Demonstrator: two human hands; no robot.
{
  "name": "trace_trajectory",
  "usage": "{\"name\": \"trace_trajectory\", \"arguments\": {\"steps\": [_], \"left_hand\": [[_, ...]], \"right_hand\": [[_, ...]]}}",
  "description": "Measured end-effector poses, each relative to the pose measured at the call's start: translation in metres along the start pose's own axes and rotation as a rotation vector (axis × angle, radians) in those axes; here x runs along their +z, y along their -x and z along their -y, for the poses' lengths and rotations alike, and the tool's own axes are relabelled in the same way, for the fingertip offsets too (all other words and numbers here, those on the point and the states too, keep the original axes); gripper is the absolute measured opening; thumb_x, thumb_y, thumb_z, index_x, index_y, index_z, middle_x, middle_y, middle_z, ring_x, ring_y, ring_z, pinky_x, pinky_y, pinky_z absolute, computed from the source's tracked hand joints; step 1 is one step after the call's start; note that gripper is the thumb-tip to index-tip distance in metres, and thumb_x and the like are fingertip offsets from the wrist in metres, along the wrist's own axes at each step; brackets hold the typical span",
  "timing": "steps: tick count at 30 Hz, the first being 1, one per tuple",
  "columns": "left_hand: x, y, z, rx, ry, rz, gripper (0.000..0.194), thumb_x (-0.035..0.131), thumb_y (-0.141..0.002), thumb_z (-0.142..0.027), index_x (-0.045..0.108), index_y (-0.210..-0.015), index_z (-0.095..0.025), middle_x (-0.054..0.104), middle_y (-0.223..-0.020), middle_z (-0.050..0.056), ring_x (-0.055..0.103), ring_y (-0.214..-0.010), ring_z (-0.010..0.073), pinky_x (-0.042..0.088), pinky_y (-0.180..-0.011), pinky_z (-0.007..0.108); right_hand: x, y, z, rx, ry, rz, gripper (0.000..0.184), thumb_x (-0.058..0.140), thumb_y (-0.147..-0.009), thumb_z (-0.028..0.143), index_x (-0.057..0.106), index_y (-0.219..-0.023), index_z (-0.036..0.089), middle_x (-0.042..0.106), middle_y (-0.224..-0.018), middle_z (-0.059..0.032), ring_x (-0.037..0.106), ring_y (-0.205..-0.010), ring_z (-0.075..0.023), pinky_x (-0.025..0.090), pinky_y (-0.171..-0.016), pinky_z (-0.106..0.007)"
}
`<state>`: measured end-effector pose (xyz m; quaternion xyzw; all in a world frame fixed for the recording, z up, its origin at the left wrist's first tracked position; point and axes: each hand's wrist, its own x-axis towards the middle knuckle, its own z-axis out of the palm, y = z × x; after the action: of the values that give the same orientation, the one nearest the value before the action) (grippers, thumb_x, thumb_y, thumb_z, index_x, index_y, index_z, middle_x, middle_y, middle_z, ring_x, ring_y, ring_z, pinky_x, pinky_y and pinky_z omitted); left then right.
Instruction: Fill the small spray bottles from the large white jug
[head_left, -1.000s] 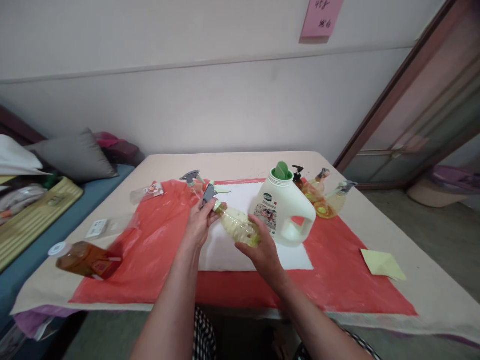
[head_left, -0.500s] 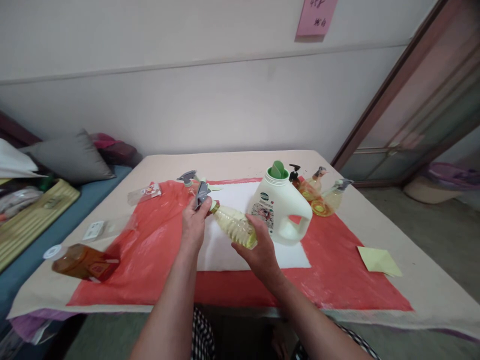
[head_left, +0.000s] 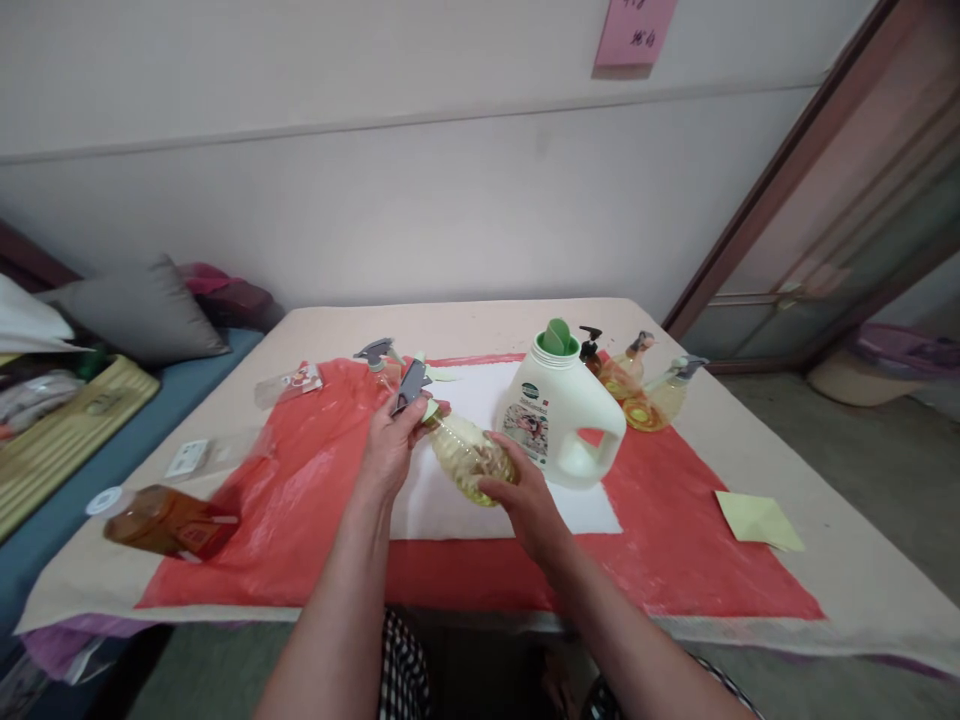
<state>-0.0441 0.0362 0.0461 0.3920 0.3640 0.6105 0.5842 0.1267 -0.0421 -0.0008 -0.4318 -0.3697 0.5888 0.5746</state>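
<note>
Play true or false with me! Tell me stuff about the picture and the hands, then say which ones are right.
1. The left hand holds the spray bottle near its grey spray head. True.
2. Something green shows in the mouth of the white jug. True.
3. The right hand is holding the jug's handle. False: it is on the spray bottle's body.
4. The red sheet covers the white sheet. False: the white one lies on the red one.
5. The yellow paper is on the table's right side. True.
</note>
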Motion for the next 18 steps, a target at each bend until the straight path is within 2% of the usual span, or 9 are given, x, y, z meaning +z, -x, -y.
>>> {"name": "trace_trajectory", "arguments": {"steps": [4, 7, 10, 13, 16, 18], "left_hand": [[0.004, 0.002, -0.003, -0.031, 0.115, 0.015, 0.040, 0.087, -0.070, -0.039, 0.070, -0.099, -0.017, 0.076, -0.085, 0.007, 0.076, -0.087, 0.0246, 0.059, -0.087, 0.039], [0.007, 0.004, -0.002, -0.058, 0.172, 0.025, 0.038, 0.087, -0.071, -0.039, 0.071, -0.098, -0.017, 0.076, -0.085, 0.008, 0.076, -0.089, 0.0257, 0.058, -0.090, 0.040], [0.010, 0.005, -0.002, -0.080, 0.204, 0.031, 0.037, 0.086, -0.072, -0.041, 0.071, -0.095, -0.016, 0.077, -0.091, 0.010, 0.075, -0.092, 0.0256, 0.058, -0.085, 0.036], [0.015, 0.006, -0.002, -0.075, 0.270, 0.018, 0.032, 0.085, -0.074, -0.039, 0.071, -0.094, -0.017, 0.077, -0.095, 0.007, 0.074, -0.091, 0.0204, 0.057, -0.081, 0.030], [0.020, 0.006, -0.001, -0.039, 0.351, -0.033, 0.023, 0.083, -0.074, -0.032, 0.070, -0.087, -0.017, 0.073, -0.084, 0.002, 0.069, -0.078, 0.0130, 0.056, -0.082, 0.028], [0.022, 0.006, 0.001, -0.030, 0.384, -0.074, 0.020, 0.082, -0.074, -0.030, 0.069, -0.084, -0.017, 0.071, -0.080, 0.000, 0.067, -0.072, 0.0109, 0.055, -0.082, 0.028]], "right_hand": [[0.007, 0.005, -0.001, 0.251, -0.345, 0.116, 0.057, 0.080, -0.069, 0.051, 0.061, -0.115, 0.025, 0.071, -0.104, -0.0049, 0.070, -0.085, -0.0224, 0.056, -0.055, -0.029], [0.011, 0.008, -0.001, 0.351, -0.464, 0.186, 0.057, 0.076, -0.073, 0.059, 0.062, -0.115, 0.023, 0.074, -0.099, -0.0063, 0.072, -0.078, -0.0219, 0.052, -0.048, -0.024], [0.013, 0.009, 0.000, 0.424, -0.526, 0.257, 0.059, 0.072, -0.077, 0.062, 0.062, -0.119, 0.022, 0.075, -0.097, -0.0066, 0.074, -0.074, -0.0209, 0.051, -0.047, -0.021], [0.014, 0.009, -0.001, 0.421, -0.539, 0.252, 0.060, 0.072, -0.077, 0.062, 0.063, -0.120, 0.022, 0.076, -0.098, -0.0069, 0.074, -0.075, -0.0210, 0.052, -0.048, -0.021], [0.015, 0.008, -0.007, 0.342, -0.506, 0.174, 0.057, 0.075, -0.075, 0.057, 0.064, -0.119, 0.021, 0.075, -0.101, -0.0062, 0.072, -0.077, -0.0203, 0.054, -0.050, -0.024], [0.017, 0.007, -0.011, 0.293, -0.478, 0.135, 0.053, 0.076, -0.076, 0.053, 0.064, -0.117, 0.021, 0.075, -0.102, -0.0062, 0.071, -0.080, -0.0200, 0.056, -0.051, -0.025]]}}
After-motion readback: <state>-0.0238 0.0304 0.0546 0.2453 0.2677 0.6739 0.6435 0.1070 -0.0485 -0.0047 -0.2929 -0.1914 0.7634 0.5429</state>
